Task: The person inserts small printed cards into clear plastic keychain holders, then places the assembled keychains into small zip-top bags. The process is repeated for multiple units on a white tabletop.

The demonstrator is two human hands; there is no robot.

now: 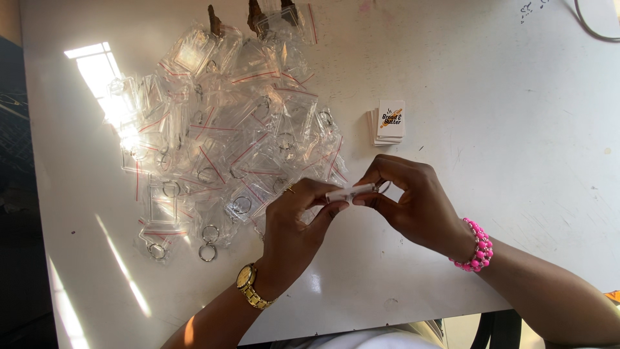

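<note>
White laminate makes up the table (516, 129), which fills most of the view and is marked by scuffs and a bright patch of sunlight at the upper left. Across its left half a large heap of clear plastic keychains (226, 129) is spread, each sealed in a small see-through bag with a red strip, metal rings showing here and there. To the right of the heap, well apart from it, a short stack of small printed cards (389, 121) is laid (white, with an orange and black design).

Below the heap the left hand (294, 216), with a gold watch at its wrist, is closed by thumb and fingertips on one end of a single keychain (352, 191). The other end, where the ring sits, is pinched by the right hand (413, 203), with a pink bead bracelet at its wrist. The piece is held just above the table, between the two hands.

No finished keychains are seen set aside; the heap looks still bagged, so most of the work appears left.
</note>
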